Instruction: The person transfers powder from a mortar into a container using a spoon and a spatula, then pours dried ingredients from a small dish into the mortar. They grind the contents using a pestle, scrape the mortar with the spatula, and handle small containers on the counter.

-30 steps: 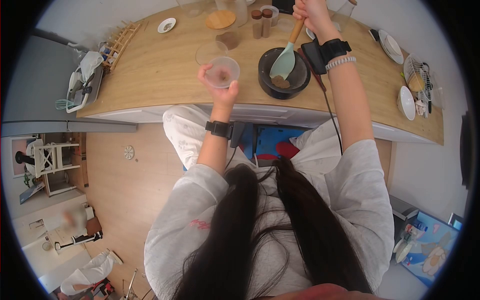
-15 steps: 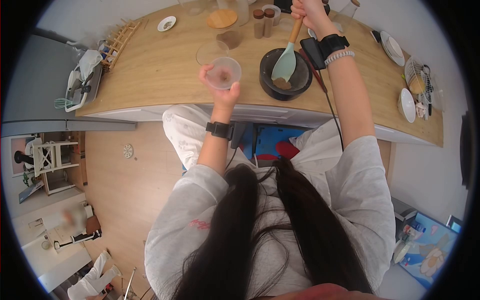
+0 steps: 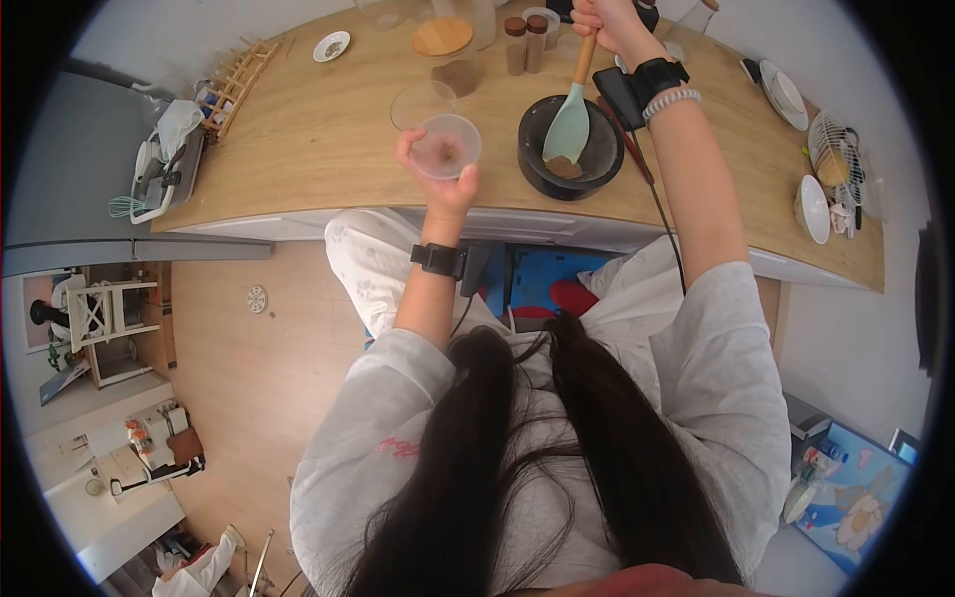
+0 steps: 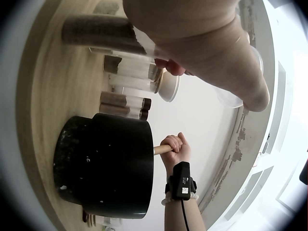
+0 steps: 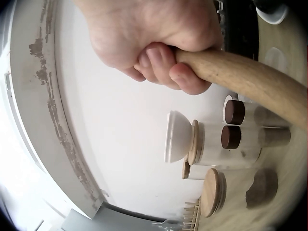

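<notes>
My left hand (image 3: 445, 191) holds a translucent plastic cup (image 3: 445, 146) by its sides, just left of the mortar. A few small brown specks show at the cup's bottom. My right hand (image 3: 609, 25) grips the wooden handle (image 5: 240, 70) of a spatula, fingers curled round its upper end. The spatula's mint-green head (image 3: 567, 129) slants down into the black stone mortar (image 3: 542, 182), its tip at a small heap of brown powder (image 3: 564, 167). In the left wrist view the mortar (image 4: 115, 168) stands on the counter, its inside hidden.
Behind the cup is a clear round rim (image 3: 395, 107), with a wooden-lidded jar (image 3: 443, 38) of brown powder beyond. Two brown-capped spice bottles (image 3: 515, 50) stand behind the mortar. Dark red sticks (image 3: 635, 154) lie at its right. A white bowl (image 3: 813, 209) sits near the counter's right end.
The spatula and right hand have shifted only slightly, its tip still in the powder. The left hand keeps hold of the cup. A person in the lower left background has moved.
</notes>
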Available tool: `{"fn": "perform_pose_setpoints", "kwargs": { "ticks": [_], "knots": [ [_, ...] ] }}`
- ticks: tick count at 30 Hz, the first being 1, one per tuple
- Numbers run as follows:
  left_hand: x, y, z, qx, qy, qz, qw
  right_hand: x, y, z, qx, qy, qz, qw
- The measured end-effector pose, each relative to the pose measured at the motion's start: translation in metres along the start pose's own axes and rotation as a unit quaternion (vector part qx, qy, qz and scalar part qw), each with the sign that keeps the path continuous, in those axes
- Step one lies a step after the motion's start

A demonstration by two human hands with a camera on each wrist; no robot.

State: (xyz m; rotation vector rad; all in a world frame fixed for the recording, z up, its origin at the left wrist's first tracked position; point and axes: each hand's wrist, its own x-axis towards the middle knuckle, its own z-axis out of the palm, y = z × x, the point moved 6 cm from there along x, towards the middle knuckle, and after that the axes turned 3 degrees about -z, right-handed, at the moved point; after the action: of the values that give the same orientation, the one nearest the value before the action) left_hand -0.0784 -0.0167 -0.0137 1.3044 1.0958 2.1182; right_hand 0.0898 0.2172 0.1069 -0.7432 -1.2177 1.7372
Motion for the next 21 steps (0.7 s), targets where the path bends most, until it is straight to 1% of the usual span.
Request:
{"fn": "perform_pose_setpoints", "kwargs": {
  "ticks": [10, 12, 15, 19, 21],
  "knots": [
    [-0.001, -0.001, -0.001, 0.001, 0.003, -0.002, 1.000, 0.013, 0.011, -0.002, -0.001, -0.017, 0.026, 1.000],
    [-0.001, -0.002, -0.002, -0.001, 0.008, -0.004, 1.000, 0.010, 0.010, 0.000, -0.008, 0.006, 0.023, 1.000],
    [-0.001, -0.002, -0.004, 0.002, 0.015, -0.003, 1.000, 0.006, 0.006, 0.000, -0.011, 0.009, 0.006, 1.000],
    [-0.001, 0.002, -0.003, 0.033, 0.018, -0.009, 0.999, 0.007, 0.010, -0.005, 0.000, -0.005, 0.004, 1.000],
    [0.001, 0.004, -0.001, 0.041, 0.022, -0.006, 0.999, 0.005, 0.007, -0.012, -0.019, 0.039, -0.015, 0.999]
  ]
}}
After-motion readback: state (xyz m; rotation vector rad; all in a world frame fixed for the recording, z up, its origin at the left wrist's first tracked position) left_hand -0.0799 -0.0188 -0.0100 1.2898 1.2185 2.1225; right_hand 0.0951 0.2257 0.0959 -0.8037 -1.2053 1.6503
